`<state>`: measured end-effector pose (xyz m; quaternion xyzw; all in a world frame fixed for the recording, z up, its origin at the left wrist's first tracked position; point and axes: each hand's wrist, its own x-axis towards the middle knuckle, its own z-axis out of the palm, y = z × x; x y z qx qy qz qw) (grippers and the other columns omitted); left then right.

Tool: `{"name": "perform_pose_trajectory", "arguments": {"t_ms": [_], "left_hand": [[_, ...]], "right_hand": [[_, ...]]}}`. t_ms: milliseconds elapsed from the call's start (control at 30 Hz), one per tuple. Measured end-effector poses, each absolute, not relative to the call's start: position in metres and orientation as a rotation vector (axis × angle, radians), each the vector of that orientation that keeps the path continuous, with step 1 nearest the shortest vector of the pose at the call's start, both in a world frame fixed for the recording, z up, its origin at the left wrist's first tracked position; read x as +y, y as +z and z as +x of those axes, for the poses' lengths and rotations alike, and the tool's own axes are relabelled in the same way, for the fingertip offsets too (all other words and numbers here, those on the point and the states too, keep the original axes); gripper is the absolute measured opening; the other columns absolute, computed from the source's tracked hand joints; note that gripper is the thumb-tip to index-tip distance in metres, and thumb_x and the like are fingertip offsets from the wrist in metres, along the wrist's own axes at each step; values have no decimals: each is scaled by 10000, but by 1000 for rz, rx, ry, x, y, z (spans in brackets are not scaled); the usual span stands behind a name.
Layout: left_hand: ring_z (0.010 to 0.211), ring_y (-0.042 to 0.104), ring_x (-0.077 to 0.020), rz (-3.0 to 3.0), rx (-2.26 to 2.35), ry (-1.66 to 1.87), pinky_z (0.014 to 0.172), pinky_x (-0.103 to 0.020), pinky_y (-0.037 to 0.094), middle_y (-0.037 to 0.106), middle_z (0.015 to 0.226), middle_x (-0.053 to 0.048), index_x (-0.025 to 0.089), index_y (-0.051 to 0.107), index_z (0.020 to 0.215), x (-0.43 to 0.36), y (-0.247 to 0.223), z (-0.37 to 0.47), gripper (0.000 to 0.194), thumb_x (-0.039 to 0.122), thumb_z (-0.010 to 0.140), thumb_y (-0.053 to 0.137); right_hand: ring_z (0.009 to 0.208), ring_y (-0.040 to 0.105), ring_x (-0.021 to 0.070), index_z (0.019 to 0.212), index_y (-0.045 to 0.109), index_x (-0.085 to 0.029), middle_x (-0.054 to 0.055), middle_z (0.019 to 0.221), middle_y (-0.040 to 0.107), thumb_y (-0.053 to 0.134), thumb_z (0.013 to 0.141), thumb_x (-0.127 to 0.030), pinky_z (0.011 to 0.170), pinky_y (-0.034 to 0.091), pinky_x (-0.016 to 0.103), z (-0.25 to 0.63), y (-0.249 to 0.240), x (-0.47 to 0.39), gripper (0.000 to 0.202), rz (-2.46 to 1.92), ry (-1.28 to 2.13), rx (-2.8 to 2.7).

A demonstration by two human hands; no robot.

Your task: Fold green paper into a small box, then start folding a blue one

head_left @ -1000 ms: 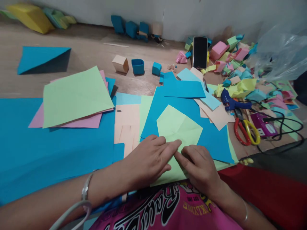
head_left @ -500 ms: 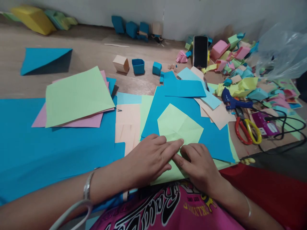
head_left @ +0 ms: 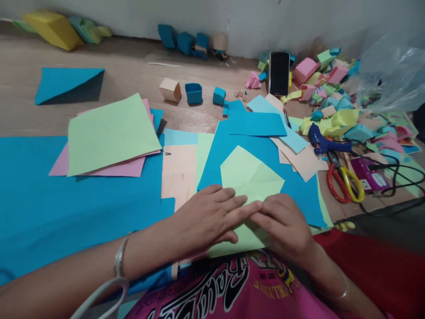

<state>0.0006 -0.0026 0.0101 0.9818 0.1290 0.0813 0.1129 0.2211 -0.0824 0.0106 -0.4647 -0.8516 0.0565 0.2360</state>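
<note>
Left hand lies nearly flat, right hand curled on pale green paper, any pinch hidden.

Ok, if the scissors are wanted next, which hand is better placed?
The right hand, most likely: it is nearer the scissors, which lie out on its side. The left hand is farther off, lying across the creased green paper.
</note>
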Motion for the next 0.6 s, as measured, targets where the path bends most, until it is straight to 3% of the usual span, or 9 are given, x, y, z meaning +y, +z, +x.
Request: {"name": "perform_pose_trajectory", "arguments": {"t_ms": [133,233,333,433,533,600], "left_hand": [[1315,401,-265,2948,400,287,1075,-420,310,568,1305,-81,201,500,1297,6,7,-3,506,501,895,564],[1334,394,-259,2961,459,329,1116,-444,280,578,1295,-87,174,571,1190,12,4,-5,357,416,928,550],[1310,422,-262,2989,509,346,1094,-447,313,589,1267,-98,158,605,1048,15,4,-5,251,365,963,491],[1264,458,-259,2998,560,333,1068,-436,347,608,1188,-108,152,575,1098,15,4,-4,265,349,983,439],[1220,480,-270,2954,631,294,1067,-448,352,598,1123,-109,142,543,1154,13,4,-2,339,406,946,508],[1207,482,-278,2915,658,280,1074,-459,346,586,1100,-111,135,555,1094,13,4,-1,405,489,898,554]], "right_hand": [[1153,544,276,1251,588,-174,151,1242,602,376,867,-31,917,455,460,258,5,-80,461,-1590,9,-2255],[1263,479,300,1320,536,-180,145,1350,549,371,846,-6,960,440,491,273,-3,-80,531,-1678,-54,-2335],[1219,521,279,1292,561,-195,127,1290,601,415,868,-25,962,440,468,273,-7,-79,479,-1622,-65,-2371],[1106,581,250,1257,588,-187,119,1177,659,477,890,-61,919,459,430,268,-5,-76,403,-1536,-73,-2381],[1051,596,233,1260,585,-180,108,1083,688,503,903,-94,885,466,416,258,0,-72,377,-1422,8,-2415],[1038,604,217,1260,583,-188,95,1048,697,502,909,-106,890,468,412,251,4,-69,369,-1316,116,-2434]]}}
